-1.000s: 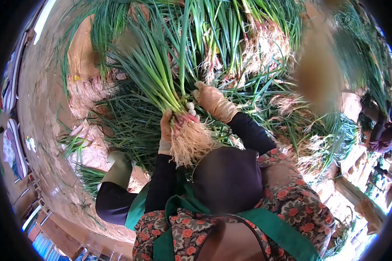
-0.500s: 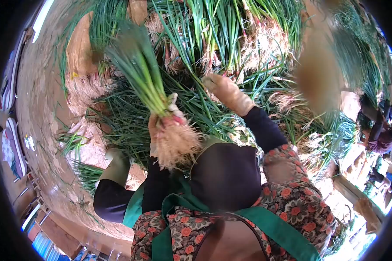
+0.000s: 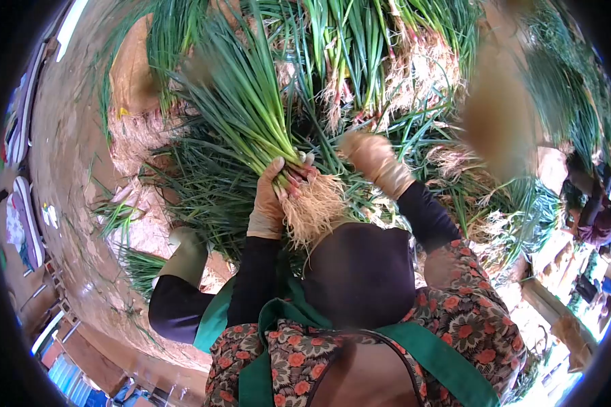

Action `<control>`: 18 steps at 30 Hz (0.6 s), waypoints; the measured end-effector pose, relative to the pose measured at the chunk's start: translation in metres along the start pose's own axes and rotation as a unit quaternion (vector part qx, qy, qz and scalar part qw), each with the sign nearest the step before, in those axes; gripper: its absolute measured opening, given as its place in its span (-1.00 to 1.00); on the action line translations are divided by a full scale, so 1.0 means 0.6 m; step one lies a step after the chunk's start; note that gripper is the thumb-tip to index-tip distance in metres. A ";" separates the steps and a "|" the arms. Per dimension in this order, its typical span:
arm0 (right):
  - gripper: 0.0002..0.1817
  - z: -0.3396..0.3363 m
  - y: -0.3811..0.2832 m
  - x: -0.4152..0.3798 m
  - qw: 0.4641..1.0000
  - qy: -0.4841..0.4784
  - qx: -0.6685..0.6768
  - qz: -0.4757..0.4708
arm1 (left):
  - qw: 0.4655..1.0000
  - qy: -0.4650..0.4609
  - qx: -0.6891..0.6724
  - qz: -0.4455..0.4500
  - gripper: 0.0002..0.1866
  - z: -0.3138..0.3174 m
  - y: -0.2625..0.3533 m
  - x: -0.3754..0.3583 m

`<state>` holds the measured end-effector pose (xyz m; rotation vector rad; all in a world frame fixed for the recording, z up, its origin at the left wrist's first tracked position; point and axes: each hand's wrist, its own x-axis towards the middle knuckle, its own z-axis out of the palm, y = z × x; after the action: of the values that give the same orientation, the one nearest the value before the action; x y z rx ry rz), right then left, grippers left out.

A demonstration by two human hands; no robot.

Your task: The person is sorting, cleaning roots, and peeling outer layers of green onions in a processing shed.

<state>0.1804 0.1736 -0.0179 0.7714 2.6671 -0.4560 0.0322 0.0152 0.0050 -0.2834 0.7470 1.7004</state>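
Observation:
My left hand [image 3: 268,203], in a pale glove, is closed around a bunch of spring onions [image 3: 268,129] just above the roots. Its green leaves point up and to the left, and its pale stringy roots [image 3: 312,207] hang toward my lap. My gloved right hand [image 3: 373,157] is to the right of the bunch, apart from it, with its fingers curled in. Slight blur hides whatever may be in those fingers. Beneath both hands lie loose green leaves [image 3: 207,173].
More spring onions [image 3: 424,68] with roots lie ahead, and other heaps [image 3: 502,230] are at the right. At left is a bare stretch of floor [image 3: 71,197]. A dark-covered knee [image 3: 360,271] rises before me. Another person [image 3: 594,217] is at the far right.
The bunch in my left hand has moved right and slightly up, its leaves now sharper. My right hand has shifted a little right and down, its fingers more curled.

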 end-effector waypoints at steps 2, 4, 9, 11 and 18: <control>-0.78 0.004 0.037 0.009 0.995 0.021 0.071 0.059 | 0.997 -0.059 -0.029 -0.031 -0.55 -0.013 0.013 -0.004; -0.71 0.029 0.020 0.035 0.945 0.049 0.321 -0.029 | 0.993 -0.106 -0.017 -0.054 -0.53 -0.026 0.013 0.002; -0.67 -0.019 -0.094 0.114 0.711 -0.070 0.697 0.059 | 0.996 -0.069 -0.036 -0.054 -0.54 -0.029 0.004 0.002; -0.78 -0.001 -0.105 0.118 0.866 0.121 0.484 0.037 | 0.980 -0.142 -0.128 -0.058 -0.49 -0.036 0.010 -0.009; -0.45 -0.021 -0.063 0.055 0.976 0.039 0.213 0.019 | 0.983 -0.106 -0.148 0.007 -0.39 -0.013 0.060 -0.063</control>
<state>0.1303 0.1630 -0.0117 0.9720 2.6516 -1.0295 0.0069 -0.0229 0.0316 -0.2958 0.3394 1.8203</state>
